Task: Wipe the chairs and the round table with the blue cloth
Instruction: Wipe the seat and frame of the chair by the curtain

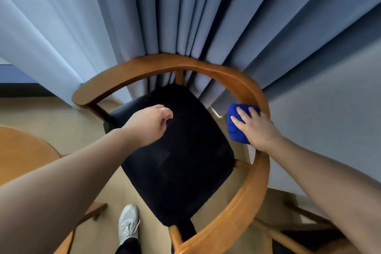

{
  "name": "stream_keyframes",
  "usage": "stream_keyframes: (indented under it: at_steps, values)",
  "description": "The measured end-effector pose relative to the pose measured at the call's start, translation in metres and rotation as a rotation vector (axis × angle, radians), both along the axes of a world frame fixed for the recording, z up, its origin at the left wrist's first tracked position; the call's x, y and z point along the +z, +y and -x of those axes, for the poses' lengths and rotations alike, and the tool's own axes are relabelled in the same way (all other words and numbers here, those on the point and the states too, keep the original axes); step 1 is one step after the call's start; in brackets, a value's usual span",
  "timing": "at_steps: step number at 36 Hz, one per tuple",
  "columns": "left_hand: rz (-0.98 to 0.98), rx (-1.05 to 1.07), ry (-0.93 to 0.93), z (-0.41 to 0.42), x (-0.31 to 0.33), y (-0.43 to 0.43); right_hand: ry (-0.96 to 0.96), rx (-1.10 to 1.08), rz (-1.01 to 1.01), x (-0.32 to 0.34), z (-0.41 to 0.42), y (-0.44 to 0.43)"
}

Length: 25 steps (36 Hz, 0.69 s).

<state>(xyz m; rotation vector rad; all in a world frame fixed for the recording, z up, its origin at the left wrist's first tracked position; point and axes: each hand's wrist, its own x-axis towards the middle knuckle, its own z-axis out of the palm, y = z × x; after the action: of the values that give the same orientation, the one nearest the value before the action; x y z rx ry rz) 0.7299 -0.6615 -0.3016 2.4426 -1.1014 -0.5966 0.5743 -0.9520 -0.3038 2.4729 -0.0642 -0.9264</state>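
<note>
A wooden chair with a curved armrest rail (255,181) and a black seat cushion (181,163) stands below me, against the curtain. My right hand (257,128) presses the blue cloth (235,128) against the inner side of the rail on the right, fingers laid over the cloth. My left hand (150,123) hovers above the black seat with its fingers loosely curled and holds nothing. The round wooden table (18,150) shows only as an edge at the left.
Blue-grey curtains (185,10) hang right behind the chair and brush its backrest. My white shoe (128,225) stands on the light floor in front of the seat. Parts of another wooden chair frame (305,218) lie at the lower right.
</note>
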Motion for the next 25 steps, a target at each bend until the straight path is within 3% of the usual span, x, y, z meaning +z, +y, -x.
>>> stream_keyframes:
  at_steps: [9,25]
  values:
    - [0.002,0.088,0.058,0.004,-0.052,-0.022,0.143,0.196,0.097,-0.044,-0.025,-0.034]
    - [0.077,0.149,0.017,-0.008,-0.084,-0.043,-0.119,0.554,0.105,-0.057,-0.157,-0.044]
